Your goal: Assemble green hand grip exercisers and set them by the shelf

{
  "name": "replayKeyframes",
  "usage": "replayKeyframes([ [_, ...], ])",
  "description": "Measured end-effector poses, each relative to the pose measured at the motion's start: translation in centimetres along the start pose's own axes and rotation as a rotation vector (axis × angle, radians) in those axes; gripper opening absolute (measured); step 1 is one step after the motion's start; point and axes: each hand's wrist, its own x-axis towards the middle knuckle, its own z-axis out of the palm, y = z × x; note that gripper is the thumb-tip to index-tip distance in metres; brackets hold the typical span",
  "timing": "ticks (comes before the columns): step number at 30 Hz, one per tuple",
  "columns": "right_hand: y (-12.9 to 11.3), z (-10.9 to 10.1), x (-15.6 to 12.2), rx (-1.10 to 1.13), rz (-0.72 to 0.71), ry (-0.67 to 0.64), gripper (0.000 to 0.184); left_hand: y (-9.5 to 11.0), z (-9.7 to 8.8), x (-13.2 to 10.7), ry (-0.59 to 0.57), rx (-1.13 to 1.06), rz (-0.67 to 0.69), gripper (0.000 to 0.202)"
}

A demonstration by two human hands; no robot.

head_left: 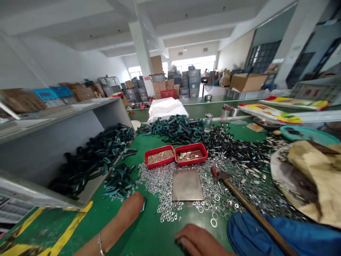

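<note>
Thin silver bracelet [100, 244] behind left hand [132, 208]

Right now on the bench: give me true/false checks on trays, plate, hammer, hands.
1. Two red trays sit side by side behind the metal plate. True.
2. The hammer lies inside a tray. False: it lies on the washers, right of the plate.
3. The right hand grips the hammer. False: it is low over the table, apart from the handle.
4. A bracelet circles the left wrist. True.
</note>
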Motion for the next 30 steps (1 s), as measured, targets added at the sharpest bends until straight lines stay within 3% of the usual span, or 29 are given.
replayKeyframes([
  [3, 2.7, -7.5, -2.2, -0.178, 0.053, 0.295, 0.033, 0.6, -1.1, 1.3, 0.073, -0.122, 0.010, 0.030],
  [7, 8.6, -17.7, -5.4, -0.506, 0.225, 0.627, 0.033, 0.8, -2.1, 2.6, 0.205, -0.566, -0.029, 0.017],
  [9, 11.7, -21.0, -6.6, -0.662, 0.253, 0.635, 0.036, 2.3, -2.8, 2.6, 0.217, -0.815, -0.077, 0.012],
  [12, 14.7, -23.3, -7.4, -0.753, 0.272, 0.485, 0.031, 6.4, -3.6, 2.1, 0.237, -1.190, -0.069, 0.017],
  [14, 15.1, -23.8, -7.3, -0.742, 0.301, 0.445, 0.025, 9.2, -3.8, 1.9, 0.261, -1.374, -0.014, 0.019],
  [17, 14.0, -24.0, -6.6, -0.589, 0.330, 0.554, 0.025, 12.0, -3.3, 2.3, 0.272, -1.519, 0.063, 0.018],
  [21, 11.0, -22.8, -4.2, -0.043, 0.391, 0.717, 0.035, 13.4, -2.8, 3.5, 0.251, -1.647, 0.111, 0.022],
  [26, 7.3, -17.9, 1.9, 0.617, 0.300, 0.614, 0.033, 14.1, -4.0, 4.4, 0.229, -1.782, 0.079, 0.031],
  [30, 6.0, -12.7, 6.2, 0.866, 0.357, 0.422, 0.034, 14.9, -3.6, 3.9, 0.236, -1.899, 0.021, 0.035],
])
